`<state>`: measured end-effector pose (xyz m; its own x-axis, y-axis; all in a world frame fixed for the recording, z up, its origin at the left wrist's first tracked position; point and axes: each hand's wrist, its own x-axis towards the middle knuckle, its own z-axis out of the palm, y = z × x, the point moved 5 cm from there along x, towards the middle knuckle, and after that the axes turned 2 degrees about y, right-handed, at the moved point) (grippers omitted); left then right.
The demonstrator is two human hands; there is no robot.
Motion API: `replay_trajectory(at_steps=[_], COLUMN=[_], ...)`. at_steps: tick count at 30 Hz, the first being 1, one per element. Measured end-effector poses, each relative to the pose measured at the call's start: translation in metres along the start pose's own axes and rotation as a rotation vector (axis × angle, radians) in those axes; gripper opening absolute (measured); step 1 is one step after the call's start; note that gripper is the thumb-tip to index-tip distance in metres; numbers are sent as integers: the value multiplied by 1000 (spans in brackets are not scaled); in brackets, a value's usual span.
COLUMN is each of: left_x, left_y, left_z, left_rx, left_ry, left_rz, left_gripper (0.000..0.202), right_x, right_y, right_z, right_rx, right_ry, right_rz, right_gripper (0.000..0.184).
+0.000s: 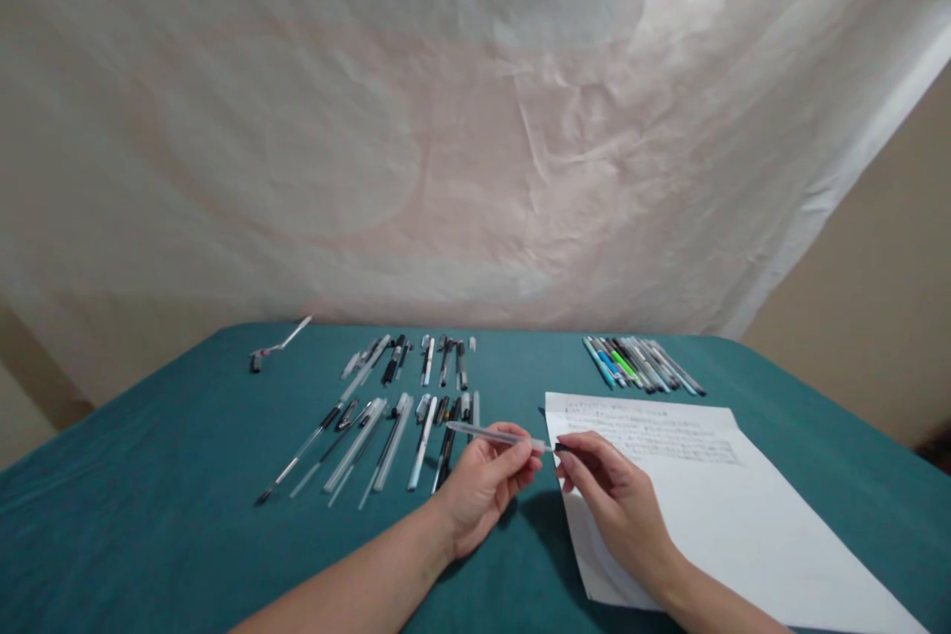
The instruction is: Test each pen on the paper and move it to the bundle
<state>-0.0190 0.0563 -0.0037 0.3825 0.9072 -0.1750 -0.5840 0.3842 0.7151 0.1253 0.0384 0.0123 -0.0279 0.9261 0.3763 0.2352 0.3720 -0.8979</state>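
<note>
My left hand pinches a translucent pen barrel, which lies nearly level and points left. At the barrel's right end, my right hand closes its fingertips round a small black pen part. A thin pale piece shows between the barrel and the black part; I cannot tell whether it joins the two. Both hands are over the near middle of the table. Just beyond my left hand lie several pens and loose pen parts, among them a white pen and clear barrels.
Handwriting covers the top of a white paper sheet under my right hand. A row of pens lies at the back right. More pen parts form a back row at left. A thin bent item rests far left. Behind the green-covered table hangs a pale sheet.
</note>
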Motion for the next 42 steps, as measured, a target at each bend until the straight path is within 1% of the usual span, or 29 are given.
replay_trajectory(at_steps=[7,12,17,21,26,33,39,42], left_x=[-3,-2,-1,-2,-2,-2,2,2], left_y=[0,-1,-2,-2,-2,-3,-5,-7], left_z=[6,6,5,5,4,5,2,0], left_rx=[47,72,97,96,93,145,169,207], left_ry=[-42,-43,-29,-31,-35,-64,-67,-71], left_rz=[24,42,49,48,42,56,70,75], left_gripper=[24,27,25,23,21,21,24,25], right_x=[-3,-4,-5,-4,-4,-5,-4,-4], right_y=[-9,-6,-2,-4,-4,0,-4,-1], right_z=[5,5,5,5,5,4,3,3], right_rx=[-51,-57,-59,-56,-49,-89,-189,-264], right_ry=[-59,-67,-62,-66,-76,-74,-73,-81], right_rz=[-96,-119,-131,-145,-140,-130,-138,-104], right_gripper=[13,13,12,12,13,12,12,17])
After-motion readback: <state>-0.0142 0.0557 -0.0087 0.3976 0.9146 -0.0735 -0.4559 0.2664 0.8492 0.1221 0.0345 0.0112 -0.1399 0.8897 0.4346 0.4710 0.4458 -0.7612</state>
